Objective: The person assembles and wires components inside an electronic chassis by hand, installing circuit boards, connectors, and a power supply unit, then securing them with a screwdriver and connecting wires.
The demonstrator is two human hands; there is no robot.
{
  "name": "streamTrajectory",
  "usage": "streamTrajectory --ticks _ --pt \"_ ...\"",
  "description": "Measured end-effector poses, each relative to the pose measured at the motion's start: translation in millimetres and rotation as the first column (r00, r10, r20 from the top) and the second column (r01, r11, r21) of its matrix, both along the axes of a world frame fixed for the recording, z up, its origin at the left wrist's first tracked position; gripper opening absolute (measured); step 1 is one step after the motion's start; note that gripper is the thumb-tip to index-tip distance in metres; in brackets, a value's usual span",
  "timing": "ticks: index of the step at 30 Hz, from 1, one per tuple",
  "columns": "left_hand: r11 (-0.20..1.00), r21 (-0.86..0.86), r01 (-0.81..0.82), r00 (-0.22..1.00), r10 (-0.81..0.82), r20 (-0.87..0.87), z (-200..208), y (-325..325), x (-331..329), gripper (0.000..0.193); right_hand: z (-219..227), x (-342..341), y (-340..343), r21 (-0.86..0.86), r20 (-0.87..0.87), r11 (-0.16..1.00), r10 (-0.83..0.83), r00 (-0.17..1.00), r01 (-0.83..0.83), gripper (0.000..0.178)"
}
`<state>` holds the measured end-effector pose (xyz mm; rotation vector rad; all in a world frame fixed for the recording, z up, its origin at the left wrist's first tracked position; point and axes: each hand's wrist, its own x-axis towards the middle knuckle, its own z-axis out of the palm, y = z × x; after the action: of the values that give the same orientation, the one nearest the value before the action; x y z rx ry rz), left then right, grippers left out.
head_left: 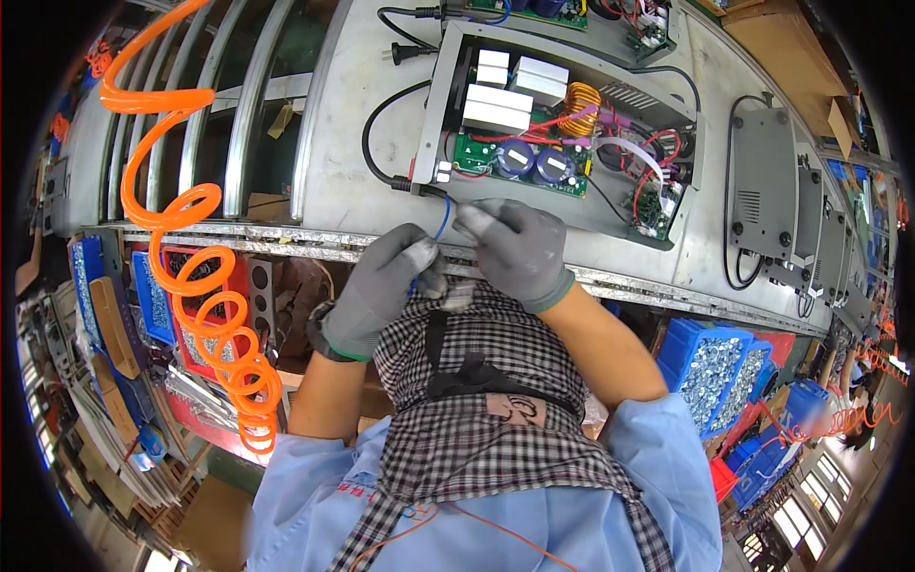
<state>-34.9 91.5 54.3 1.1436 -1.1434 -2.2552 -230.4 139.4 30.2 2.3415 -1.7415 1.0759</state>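
Note:
My left hand [386,283], in a grey glove, is closed with thumb and fingers pinched around a thin blue wire [445,217]. That wire rises in a curve from the fingers toward a black power cord [375,162] at the chassis's near left corner. My right hand [519,246], gloved too, has its fingertips pressed together just right of the wire; what they grip is hidden. Beyond both hands lies an open grey metal chassis [562,212], holding a green circuit board [486,153], white heat sinks [498,109], a copper-wound coil [579,107] and purple capacitors [516,158].
A metal roller conveyor [253,114] adjoins the bench [334,143] on the left, with a coiled orange air hose [181,205] hanging before it. Grey closed units [765,186] stand at right. Blue bins [705,357] of small metal parts sit below the bench edge.

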Motion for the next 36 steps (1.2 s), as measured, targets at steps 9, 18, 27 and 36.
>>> streamTrajectory --ticks 9,18,27,36 --pt "0.937 -0.341 0.080 0.975 -0.003 0.222 18.0 -5.2 14.9 0.031 53.3 13.5 -19.2 0.167 0.693 0.986 -0.095 0.715 -0.030 0.023" --pt "0.906 -0.423 -0.029 0.962 0.141 0.235 51.6 -6.5 3.7 0.043 63.2 11.7 -18.5 0.229 0.092 0.968 0.080 0.993 -0.099 0.034" --pt "0.868 -0.497 0.010 0.963 0.125 0.239 63.4 -7.0 3.0 0.035 49.8 17.5 -12.8 0.094 -0.042 0.995 0.046 0.998 -0.042 0.036" --pt "0.632 -0.763 0.140 0.956 0.116 0.271 42.9 -9.7 -0.2 0.023 40.2 10.9 -7.7 0.074 -0.062 0.996 0.046 0.997 -0.041 0.034"
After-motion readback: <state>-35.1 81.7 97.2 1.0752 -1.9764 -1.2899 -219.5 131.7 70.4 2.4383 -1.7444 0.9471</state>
